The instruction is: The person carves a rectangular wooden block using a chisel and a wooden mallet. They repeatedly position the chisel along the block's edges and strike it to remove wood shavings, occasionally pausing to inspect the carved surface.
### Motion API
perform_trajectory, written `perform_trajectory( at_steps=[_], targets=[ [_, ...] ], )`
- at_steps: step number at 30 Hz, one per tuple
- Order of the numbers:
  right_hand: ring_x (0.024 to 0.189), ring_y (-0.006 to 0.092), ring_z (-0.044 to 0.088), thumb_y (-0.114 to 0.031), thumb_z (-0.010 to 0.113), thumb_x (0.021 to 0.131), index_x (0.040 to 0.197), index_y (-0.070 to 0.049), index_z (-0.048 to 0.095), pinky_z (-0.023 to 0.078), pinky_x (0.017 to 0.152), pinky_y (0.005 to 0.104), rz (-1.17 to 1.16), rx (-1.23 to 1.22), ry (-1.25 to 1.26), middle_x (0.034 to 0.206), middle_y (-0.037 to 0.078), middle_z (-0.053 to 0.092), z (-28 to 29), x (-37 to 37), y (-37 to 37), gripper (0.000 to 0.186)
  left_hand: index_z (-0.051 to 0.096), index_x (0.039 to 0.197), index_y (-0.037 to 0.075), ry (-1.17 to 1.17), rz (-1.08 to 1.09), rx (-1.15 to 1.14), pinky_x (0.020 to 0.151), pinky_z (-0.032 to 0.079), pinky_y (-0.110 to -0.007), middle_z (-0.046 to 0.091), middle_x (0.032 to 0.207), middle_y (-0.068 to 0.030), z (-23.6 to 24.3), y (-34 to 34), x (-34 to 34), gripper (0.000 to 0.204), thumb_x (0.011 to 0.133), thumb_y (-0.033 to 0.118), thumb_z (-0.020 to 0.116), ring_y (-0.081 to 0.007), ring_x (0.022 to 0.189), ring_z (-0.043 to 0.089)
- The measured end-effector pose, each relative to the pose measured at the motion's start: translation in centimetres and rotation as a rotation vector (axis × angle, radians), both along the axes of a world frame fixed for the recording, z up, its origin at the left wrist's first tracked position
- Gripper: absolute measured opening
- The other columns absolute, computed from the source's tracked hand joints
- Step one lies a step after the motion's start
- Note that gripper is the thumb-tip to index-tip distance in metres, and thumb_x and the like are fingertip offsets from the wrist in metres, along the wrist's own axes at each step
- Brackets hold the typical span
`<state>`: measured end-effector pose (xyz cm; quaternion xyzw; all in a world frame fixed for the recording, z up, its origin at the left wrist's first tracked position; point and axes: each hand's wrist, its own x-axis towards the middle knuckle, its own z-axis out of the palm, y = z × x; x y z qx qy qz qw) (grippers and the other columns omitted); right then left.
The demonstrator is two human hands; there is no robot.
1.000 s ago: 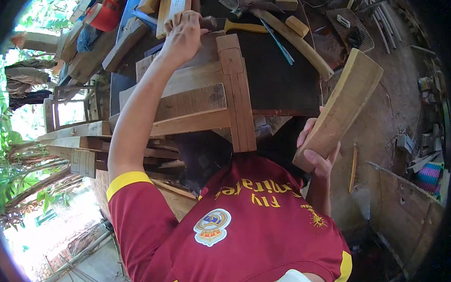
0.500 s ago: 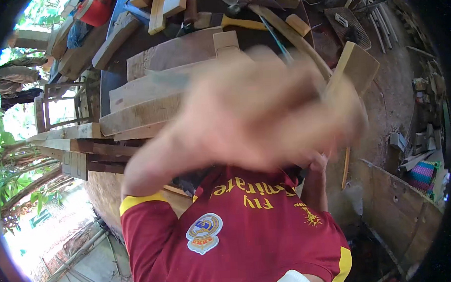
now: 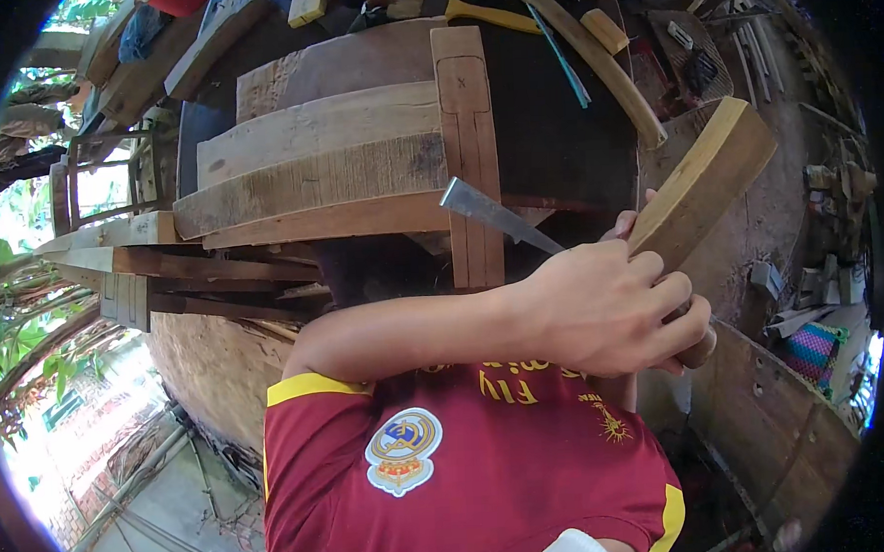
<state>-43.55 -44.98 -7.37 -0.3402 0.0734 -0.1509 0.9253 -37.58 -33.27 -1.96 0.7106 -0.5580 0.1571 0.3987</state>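
Observation:
My left hand (image 3: 614, 309) reaches across my body, its fingers closed on a chisel; the metal blade (image 3: 493, 211) sticks out up and to the left. Behind it, my right hand (image 3: 623, 226) grips a squared wooden block (image 3: 701, 174) slanting up to the right; most of that hand is hidden by the left one. Just left of both hands, a vertical board with pencil lines (image 3: 467, 158) lies on the dark bench (image 3: 565, 165) against several horizontal boards (image 3: 315, 125).
A yellow-handled tool (image 3: 496, 19), thin blue strips (image 3: 561, 63) and a long curved piece (image 3: 631, 104) lie on the bench's back part. Lumber (image 3: 208, 270) is stacked at left. At lower right stand a wooden panel (image 3: 768, 411) and a woven multicolored item (image 3: 815, 355).
My left hand has swept from the bench's back down and across to the right, now holding the chisel. My right hand still grips the block, which sits slightly further right.

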Motion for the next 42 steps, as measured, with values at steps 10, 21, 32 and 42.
perform_trajectory(
  at_steps=[10, 21, 32, 42],
  targets=[
    [0.110, 0.0285, 0.054, -0.068, 0.033, 0.092, 0.154, -0.003, 0.031, 0.043, 0.096, 0.0430, -0.118, -0.258, 0.264, 0.140, 0.017, 0.051, 0.9, -0.5, 0.0, 0.090, 0.058, 0.110, 0.004, 0.044, 0.018, 0.048, 0.056, 0.048, -0.032, 0.052, 0.081, -0.0033, -0.1, -1.1, 0.1, 0.040, 0.081, 0.031, 0.063, -0.0186, 0.071, 0.059],
    [0.095, 0.0265, 0.059, -0.054, 0.037, 0.099, 0.152, -0.007, 0.037, 0.049, 0.080, 0.0410, -0.018, -0.245, 0.101, 0.124, 0.013, 0.059, -2.9, 0.5, -2.1, 0.071, 0.060, 0.087, 0.008, 0.092, -0.148, 0.185, 0.068, 0.053, -0.041, 0.059, 0.079, -0.0050, 1.0, -0.4, 0.8, 0.028, 0.084, 0.035, 0.060, -0.0229, 0.073, 0.060],
    [0.088, 0.0171, 0.062, -0.022, 0.101, 0.053, 0.144, -0.002, 0.040, 0.051, 0.073, 0.0295, 0.161, -0.641, 0.123, 0.110, 0.008, 0.061, -4.7, -1.1, 1.4, 0.111, 0.055, 0.067, 0.004, 0.154, -0.342, 0.177, 0.045, 0.045, -0.039, 0.060, 0.055, -0.0102, 3.6, 1.0, -3.3, 0.025, 0.082, 0.024, 0.058, -0.0258, 0.050, 0.064],
    [0.112, 0.0229, 0.061, -0.017, 0.098, 0.058, 0.138, 0.000, 0.044, 0.049, 0.098, 0.0384, 0.147, -1.022, 0.152, 0.122, 0.013, 0.062, -3.6, 0.9, 3.7, 0.098, 0.053, 0.066, 0.006, 0.137, -0.333, 0.167, 0.044, 0.042, -0.034, 0.056, 0.053, -0.0062, 4.0, 2.8, -3.4, 0.022, 0.079, 0.023, 0.060, -0.0213, 0.050, 0.062]
  ],
)
